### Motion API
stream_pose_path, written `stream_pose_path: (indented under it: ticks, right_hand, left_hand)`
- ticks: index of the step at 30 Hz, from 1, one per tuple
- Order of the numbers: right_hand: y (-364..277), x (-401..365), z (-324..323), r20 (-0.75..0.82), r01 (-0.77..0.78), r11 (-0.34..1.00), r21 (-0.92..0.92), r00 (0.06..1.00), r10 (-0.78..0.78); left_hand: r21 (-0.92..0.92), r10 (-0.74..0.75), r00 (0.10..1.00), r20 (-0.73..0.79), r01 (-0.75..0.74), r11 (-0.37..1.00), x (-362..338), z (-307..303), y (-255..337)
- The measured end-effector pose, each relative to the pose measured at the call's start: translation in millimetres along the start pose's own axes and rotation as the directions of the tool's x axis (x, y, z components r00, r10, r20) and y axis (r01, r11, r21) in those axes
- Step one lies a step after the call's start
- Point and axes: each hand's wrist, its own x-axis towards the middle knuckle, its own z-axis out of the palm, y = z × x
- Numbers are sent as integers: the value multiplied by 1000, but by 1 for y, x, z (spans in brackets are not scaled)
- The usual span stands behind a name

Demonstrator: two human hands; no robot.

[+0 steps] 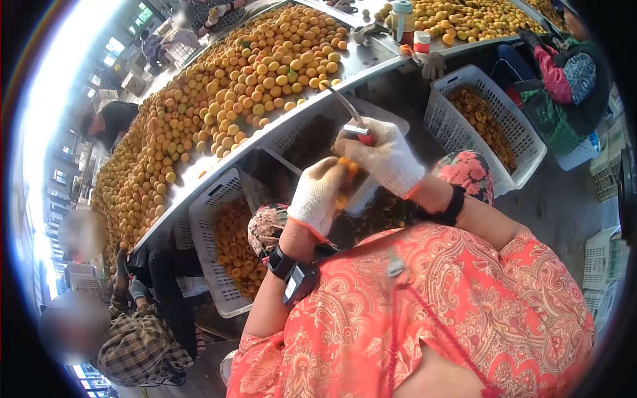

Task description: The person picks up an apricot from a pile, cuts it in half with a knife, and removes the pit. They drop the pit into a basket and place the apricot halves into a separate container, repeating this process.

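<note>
Both of my hands wear white work gloves, dirty at the fingers. My left hand (320, 194) is closed around an orange apricot (350, 167), which looks opened, though blur and fingers hide part of it. Right against it, my right hand (388, 156) grips a small knife (345, 106), its curved blade pointing up and away toward the table. The right fingers also touch the apricot. An orange piece (342, 200) shows just under the left fingers. Below the hands, a dark container of pits and scraps (381, 215) lies between my knees.
A metal table (219, 162) heaped with whole apricots (245, 76) runs across in front. White crates of apricot halves stand at left (229, 312) and right (458, 162). A bottle (402, 23), a red-labelled jar (421, 43) and co-workers on both sides are nearby.
</note>
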Motion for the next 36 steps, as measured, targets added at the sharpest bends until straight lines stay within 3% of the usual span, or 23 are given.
stream_pose_path:
  ticks: [3, 5, 8, 9, 12, 13, 15, 17, 19, 20, 21, 23, 25, 27, 29, 33, 35, 36]
  right_hand:
    - [9, 21, 4, -62, 67, 991, -120, 995, -74]
    - [28, 39, -4, -136, 135, 948, -290, 974, -180]
    - [57, 55, -26, -154, -18, 849, -529, 985, -75]
    - [70, 60, -32, -169, -56, 821, -568, 984, -51]
    - [89, 66, -41, -168, -180, 835, -521, 980, 107]
    - [90, 67, -41, -154, -197, 836, -513, 979, 136]
    - [100, 72, -48, -95, -160, 815, -557, 987, 129]
    - [106, 75, -46, -117, -231, 845, -483, 973, 199]
    - [107, 77, -44, -137, -358, 853, -379, 934, 331]
    - [109, 80, -42, -135, -398, 851, -344, 917, 374]
    - [111, 81, -40, -147, -440, 842, -313, 898, 415]
    - [116, 85, -37, -167, -512, 819, -259, 859, 484]
    - [119, 90, -36, -172, -539, 793, -284, 842, 511]
    - [122, 93, -41, -166, -569, 761, -311, 821, 546]
    - [119, 94, -43, -179, -583, 750, -312, 811, 557]
    - [131, 96, -50, -198, -571, 737, -361, 819, 538]
    - [133, 103, -48, -197, -598, 710, -373, 799, 569]
    - [135, 105, -47, -176, -600, 701, -386, 794, 583]
  left_hand:
    - [28, -48, 995, -91, 51, 998, 5, -33, 5]
    - [-47, 67, 966, -249, -81, 996, 10, -69, 5]
    - [48, 146, 844, -515, -142, 989, 7, -145, 1]
    - [12, 65, 851, -522, -69, 998, -8, -167, 11]
    - [143, 71, 704, -706, 43, 989, -26, -262, -8]
    - [194, 54, 693, -718, 125, 973, -34, -300, -17]
    - [215, -102, 626, -773, 410, 886, -51, -349, -25]
    - [357, -33, 541, -840, 598, 717, -58, -390, -41]
    - [628, 287, 585, -759, 773, 86, -50, -403, -29]
    - [633, 320, 559, -765, 743, 218, -36, -395, -16]
    - [708, 430, 563, -706, 585, 397, -20, -398, -15]
    - [774, 531, 584, -614, 316, 549, 29, -362, 20]
    - [910, 679, 608, -412, 242, 336, 79, -352, 43]
    - [936, 697, 627, -349, 265, 230, 123, -345, 67]
    - [974, 727, 660, -189, 219, 54, 168, -371, 75]
    - [935, 674, 686, -273, 355, 18, 230, -405, 71]
    - [898, 383, 812, -440, 391, 203, 250, -420, 66]
    - [892, 318, 846, -427, 335, 304, 257, -427, 59]
